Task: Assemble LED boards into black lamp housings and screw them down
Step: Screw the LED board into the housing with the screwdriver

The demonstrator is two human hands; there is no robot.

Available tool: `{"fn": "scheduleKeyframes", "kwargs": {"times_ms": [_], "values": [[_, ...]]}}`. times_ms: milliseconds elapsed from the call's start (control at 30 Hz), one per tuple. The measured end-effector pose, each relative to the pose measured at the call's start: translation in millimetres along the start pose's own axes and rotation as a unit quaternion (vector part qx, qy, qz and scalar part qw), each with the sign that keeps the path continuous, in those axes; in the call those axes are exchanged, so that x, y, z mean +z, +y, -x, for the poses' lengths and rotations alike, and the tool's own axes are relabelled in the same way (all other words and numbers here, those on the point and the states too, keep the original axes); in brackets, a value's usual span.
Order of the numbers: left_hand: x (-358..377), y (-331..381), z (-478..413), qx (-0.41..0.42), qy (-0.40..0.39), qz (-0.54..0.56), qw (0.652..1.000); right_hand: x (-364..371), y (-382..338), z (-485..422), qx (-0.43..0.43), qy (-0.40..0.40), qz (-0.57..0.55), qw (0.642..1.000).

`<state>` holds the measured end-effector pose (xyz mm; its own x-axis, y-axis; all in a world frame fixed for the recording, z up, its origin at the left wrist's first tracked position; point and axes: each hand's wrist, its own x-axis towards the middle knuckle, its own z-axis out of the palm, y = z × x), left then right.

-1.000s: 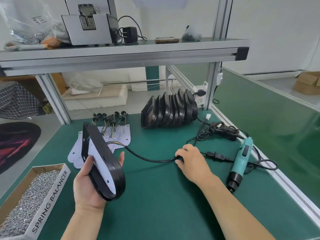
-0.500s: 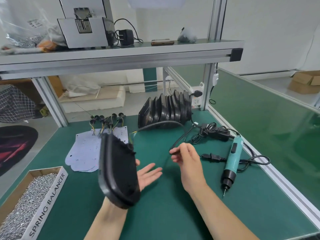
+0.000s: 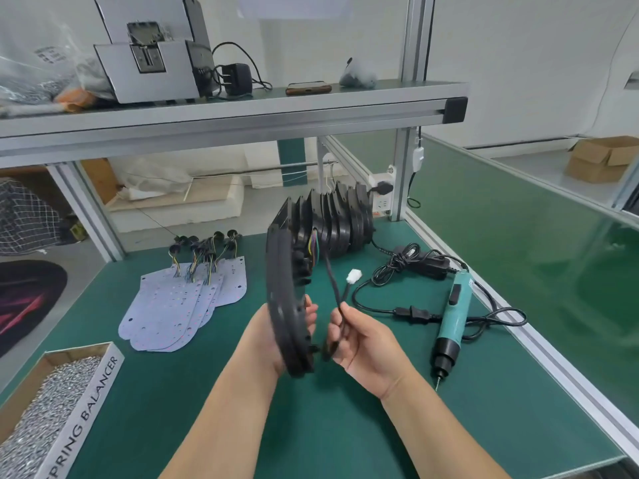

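At 8 o'clock from my hands sits an open cardboard box [image 3: 98, 399], its side marked SPRING BALANCER, filled with loose silver screws [image 3: 41, 409]. A second cardboard box [image 3: 605, 159] stands far off at 2 o'clock, beyond the bench; I cannot see into it.

My left hand [image 3: 264, 340] is wrapped round the lower part of the black lamp housing [image 3: 281, 299], which I hold upright on edge above the green mat [image 3: 328, 437], dead centre. My right hand [image 3: 366, 344] has its fingers closed on the housing's black cable [image 3: 332, 285], just beside the housing at 3 o'clock. The white connector [image 3: 353, 276] sticks up free above that hand.

The LED boards [image 3: 186, 305] lie fanned in a flat pile at 10 o'clock, wire tails toward the far edge. A row of more black housings [image 3: 342, 223] stands on edge at 12 o'clock, partly hidden by the one I hold. The teal electric screwdriver [image 3: 453, 312] lies at 3 o'clock, tip toward me, with a black adapter [image 3: 425, 264] and bundled cord behind it at 1 o'clock.
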<state>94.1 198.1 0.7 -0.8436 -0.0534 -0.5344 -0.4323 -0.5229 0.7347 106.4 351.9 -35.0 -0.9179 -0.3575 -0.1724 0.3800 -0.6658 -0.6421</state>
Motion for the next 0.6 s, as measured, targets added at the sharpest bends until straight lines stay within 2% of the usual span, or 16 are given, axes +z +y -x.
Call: {"fn": "scheduleKeyframes", "kwargs": {"times_ms": [100,167,233,267,367,433,500,600], "values": [[6,8,4,-0.051,-0.047,-0.033,0.997,-1,4,4,0.073,0.038,-0.176,0.981],[3,8,6,-0.086,-0.067,-0.061,0.992,3,11,11,0.107,0.015,-0.273,0.956],[2,2,8,-0.098,-0.067,-0.114,0.986,4,18,17,0.124,-0.001,-0.286,0.95],[1,-1,9,-0.089,-0.051,-0.127,0.987,1,19,19,0.124,0.015,-0.245,0.961],[1,-3,8,-0.015,-0.04,-0.161,0.986,-9,9,23,0.098,0.111,-0.011,0.989],[-1,-5,5,0.036,-0.044,-0.235,0.97,-13,-4,26,0.091,0.1,0.066,0.989],[-1,-5,3,0.093,-0.025,-0.346,0.933,-17,-15,30,0.089,0.055,0.105,0.989],[4,-8,5,0.184,0.01,-0.521,0.833,-16,-19,42,0.06,0.0,0.218,0.974]]}}
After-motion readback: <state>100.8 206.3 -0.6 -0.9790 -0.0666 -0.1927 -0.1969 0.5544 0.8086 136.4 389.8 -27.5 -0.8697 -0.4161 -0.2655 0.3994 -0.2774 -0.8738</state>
